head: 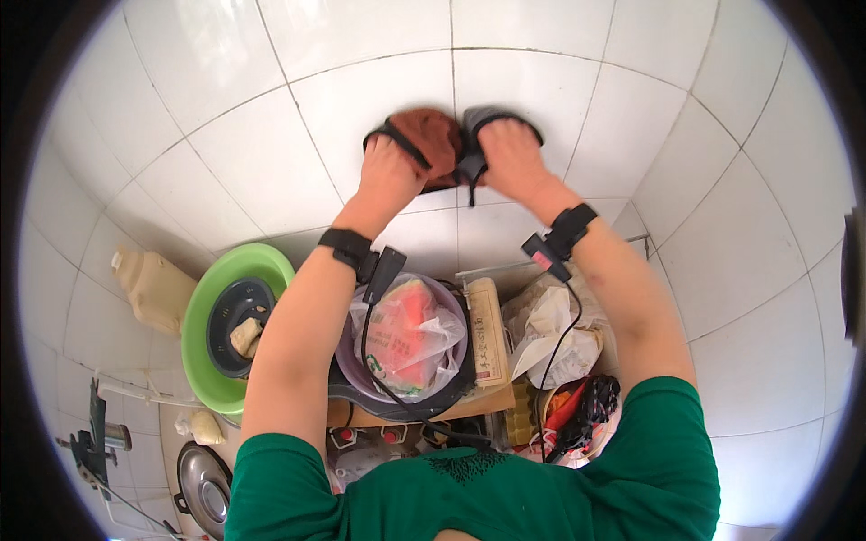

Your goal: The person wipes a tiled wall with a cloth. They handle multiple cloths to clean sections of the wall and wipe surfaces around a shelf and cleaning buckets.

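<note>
Both arms reach forward to the white tiled wall. My left hand grips a reddish-brown cloth with black edging, its fingers tucked behind the black border. Close beside it, my right hand grips a grey cloth, also black-edged, with a short black strap hanging down. The brown and grey parts meet between my hands, and whether they are one piece cannot be told. The cloth appears to lie against the tiles. My fingertips are partly hidden by the fabric.
Below my arms, a purple basin holds bagged watermelon. A green basin with a dark colander stands left, near a beige jug. Right of the watermelon are a paper-wrapped pack and plastic bags. Cables hang from both wrist straps.
</note>
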Demonstrator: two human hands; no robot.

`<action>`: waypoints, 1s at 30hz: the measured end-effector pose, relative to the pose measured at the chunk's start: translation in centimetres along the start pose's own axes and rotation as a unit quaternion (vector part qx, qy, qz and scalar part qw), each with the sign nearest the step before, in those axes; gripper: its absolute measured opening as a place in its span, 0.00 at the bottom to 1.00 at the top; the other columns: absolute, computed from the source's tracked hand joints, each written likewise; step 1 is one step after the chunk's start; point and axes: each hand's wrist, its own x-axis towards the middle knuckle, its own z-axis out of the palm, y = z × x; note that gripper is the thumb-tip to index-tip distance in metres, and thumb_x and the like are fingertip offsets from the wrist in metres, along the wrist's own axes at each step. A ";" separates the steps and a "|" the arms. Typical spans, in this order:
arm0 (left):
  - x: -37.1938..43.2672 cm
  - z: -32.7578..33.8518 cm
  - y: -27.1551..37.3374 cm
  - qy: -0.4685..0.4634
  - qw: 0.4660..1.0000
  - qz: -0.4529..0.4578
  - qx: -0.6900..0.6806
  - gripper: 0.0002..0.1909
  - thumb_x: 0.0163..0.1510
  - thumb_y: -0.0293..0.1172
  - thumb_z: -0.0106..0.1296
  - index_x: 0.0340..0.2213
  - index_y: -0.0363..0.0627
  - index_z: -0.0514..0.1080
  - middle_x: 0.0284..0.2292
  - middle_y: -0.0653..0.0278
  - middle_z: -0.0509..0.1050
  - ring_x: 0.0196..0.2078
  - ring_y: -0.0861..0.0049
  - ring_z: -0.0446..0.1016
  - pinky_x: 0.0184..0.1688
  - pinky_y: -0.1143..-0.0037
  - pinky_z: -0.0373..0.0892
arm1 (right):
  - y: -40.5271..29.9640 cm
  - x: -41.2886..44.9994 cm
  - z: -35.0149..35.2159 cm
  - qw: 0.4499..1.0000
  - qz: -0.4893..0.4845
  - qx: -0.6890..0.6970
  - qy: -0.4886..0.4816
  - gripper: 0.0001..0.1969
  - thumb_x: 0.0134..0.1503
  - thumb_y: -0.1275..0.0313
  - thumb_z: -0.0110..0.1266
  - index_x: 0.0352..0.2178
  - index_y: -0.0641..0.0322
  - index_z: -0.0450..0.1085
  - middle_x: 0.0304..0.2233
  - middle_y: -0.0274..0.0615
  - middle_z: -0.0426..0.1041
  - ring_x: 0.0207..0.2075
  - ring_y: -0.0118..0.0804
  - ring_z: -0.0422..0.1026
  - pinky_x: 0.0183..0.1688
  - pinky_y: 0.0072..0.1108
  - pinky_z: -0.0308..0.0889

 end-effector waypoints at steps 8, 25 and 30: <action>9.3 0.4 4.6 0.072 0.997 0.016 -0.004 0.13 0.40 0.36 0.55 0.31 0.47 0.72 0.32 0.63 0.71 0.39 0.63 0.65 0.43 0.66 0.58 | 7.0 0.9 -3.9 0.994 0.047 -0.037 0.089 0.22 0.30 0.75 0.61 0.31 0.61 0.62 0.33 0.44 0.64 0.40 0.47 0.64 0.40 0.32 0.60; 1.5 7.6 6.8 -0.104 0.990 0.086 -0.031 0.23 0.39 0.32 0.53 0.42 0.50 0.70 0.40 0.65 0.72 0.42 0.66 0.65 0.43 0.67 0.59 | 5.2 -7.2 0.8 0.998 0.054 0.025 -0.030 0.22 0.32 0.75 0.60 0.33 0.60 0.64 0.35 0.41 0.66 0.42 0.43 0.65 0.43 0.29 0.61; 8.9 3.8 6.5 0.043 0.995 0.084 -0.011 0.20 0.37 0.33 0.55 0.36 0.45 0.71 0.35 0.61 0.70 0.41 0.62 0.64 0.43 0.66 0.58 | 7.6 -1.7 -4.2 0.993 0.078 -0.041 0.076 0.21 0.33 0.76 0.59 0.33 0.59 0.64 0.34 0.41 0.65 0.41 0.43 0.64 0.42 0.32 0.61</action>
